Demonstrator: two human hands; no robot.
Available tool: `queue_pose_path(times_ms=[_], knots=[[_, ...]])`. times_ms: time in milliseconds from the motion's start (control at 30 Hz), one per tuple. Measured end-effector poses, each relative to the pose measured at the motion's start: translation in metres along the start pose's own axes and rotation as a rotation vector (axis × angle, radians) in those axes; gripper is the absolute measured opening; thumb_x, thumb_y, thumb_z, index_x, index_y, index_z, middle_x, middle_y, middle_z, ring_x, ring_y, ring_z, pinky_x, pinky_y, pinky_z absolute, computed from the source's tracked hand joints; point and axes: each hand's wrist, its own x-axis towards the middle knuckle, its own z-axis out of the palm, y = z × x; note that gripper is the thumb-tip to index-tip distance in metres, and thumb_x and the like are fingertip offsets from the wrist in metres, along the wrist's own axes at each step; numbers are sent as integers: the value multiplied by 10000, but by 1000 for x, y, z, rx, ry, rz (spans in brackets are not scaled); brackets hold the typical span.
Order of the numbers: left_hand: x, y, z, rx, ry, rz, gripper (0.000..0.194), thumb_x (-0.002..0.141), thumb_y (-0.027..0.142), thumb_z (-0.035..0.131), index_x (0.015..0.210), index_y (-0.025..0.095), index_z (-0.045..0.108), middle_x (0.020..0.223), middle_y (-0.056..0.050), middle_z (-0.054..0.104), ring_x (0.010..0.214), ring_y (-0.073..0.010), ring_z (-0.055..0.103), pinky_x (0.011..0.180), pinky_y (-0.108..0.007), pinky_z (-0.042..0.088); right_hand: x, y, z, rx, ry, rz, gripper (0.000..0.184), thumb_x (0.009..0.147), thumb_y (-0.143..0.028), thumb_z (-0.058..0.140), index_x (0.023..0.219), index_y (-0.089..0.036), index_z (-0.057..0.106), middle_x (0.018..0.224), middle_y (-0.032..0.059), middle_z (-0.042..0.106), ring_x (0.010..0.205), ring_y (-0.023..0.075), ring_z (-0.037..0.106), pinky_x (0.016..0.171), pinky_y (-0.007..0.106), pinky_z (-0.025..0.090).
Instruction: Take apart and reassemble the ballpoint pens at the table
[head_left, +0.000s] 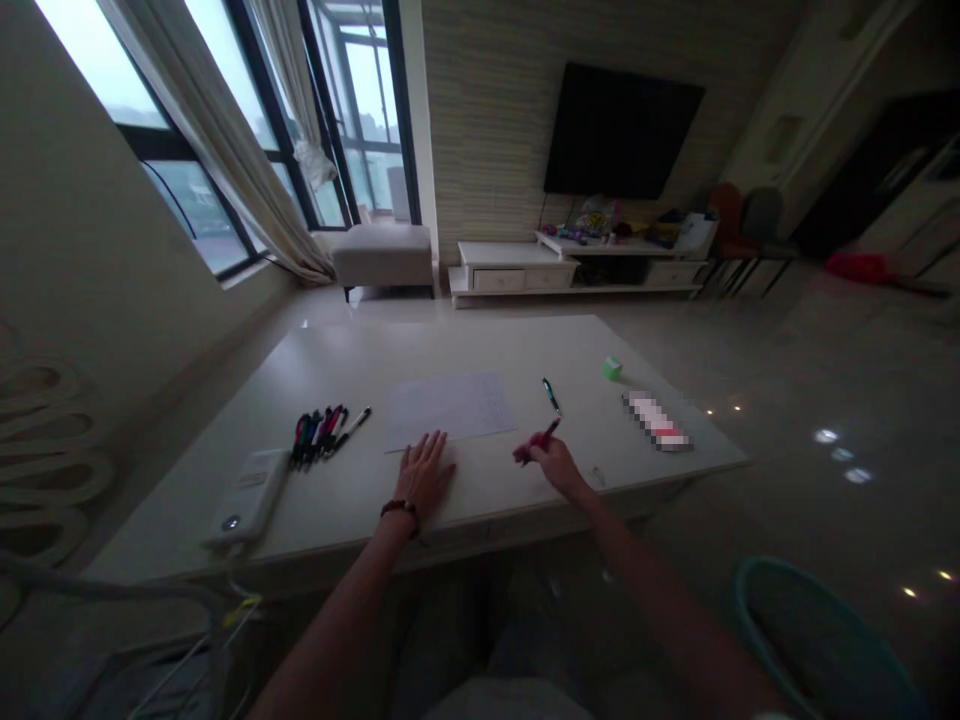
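Now the right hand point(551, 462) pinches a red pen point(550, 430); the left hand point(424, 475) lies spread-fingered at a paper sheet's point(450, 410) edge.

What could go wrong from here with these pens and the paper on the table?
The left hand rests at the edge of the thin white paper sheet, which could slide on the smooth white table. The red pen in the right hand might knock the loose slim dark pen, which could roll away.
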Motion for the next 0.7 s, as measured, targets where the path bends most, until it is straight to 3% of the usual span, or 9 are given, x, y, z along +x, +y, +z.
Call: queue_pose_path(times_ms=[100, 200, 300, 433, 600, 700], knots=[[3, -4, 5, 11, -84, -32, 539, 871, 447, 290, 1365, 229, 283, 1425, -44, 306, 1330, -239, 210, 1066, -509, 158, 11, -20, -16, 519, 93, -10, 168, 698, -278, 503, 596, -208, 391, 540, -33, 436, 499, 115, 431, 549, 274, 381], [3, -4, 8, 2, -109, -45, 534, 870, 464, 275, 1346, 228, 326, 1421, -38, 314, 1330, -238, 211, 1070, -508, 146, 20, -45, -25, 802, -66, 62, 307, 750, -480, 461, 617, -216, 379, 566, -29, 370, 514, 128, 380, 539, 295, 364], [3, -4, 8, -3, -101, -59, 523, 866, 462, 282, 1330, 232, 355, 1417, -31, 326, 1326, -231, 221, 1076, -494, 144, 28, -59, -26, 892, -199, 115, 463, 742, -653, 368, 586, -222, 298, 570, -23, 328, 539, 143, 356, 540, 312, 352], [2, -4, 8, -17, -76, -59, 510, 859, 457, 307, 1316, 244, 377, 1404, -35, 351, 1318, -229, 243, 1076, -486, 155, 41, -58, -20, 800, -222, 90, 478, 757, -657, 286, 565, -225, 220, 547, -26, 271, 532, 148, 299, 524, 311, 324], [2, -4, 9, -42, -18, -35, 487, 852, 438, 347, 1296, 245, 402, 1379, -54, 390, 1295, -246, 288, 1057, -508, 190, 54, -52, -15, 409, -95, 46, 486, 760, -678, 115, 584, -229, 167, 538, -18, 244, 551, 170, 306, 533, 327, 319], [2, -3, 8, -46, -23, -33, 480, 854, 436, 346, 1291, 247, 404, 1383, -47, 384, 1293, -250, 291, 1051, -517, 196, 59, -49, -14, 282, -84, 8, 485, 757, -680, 93, 592, -228, 152, 536, -15, 248, 557, 174, 317, 537, 329, 327]])
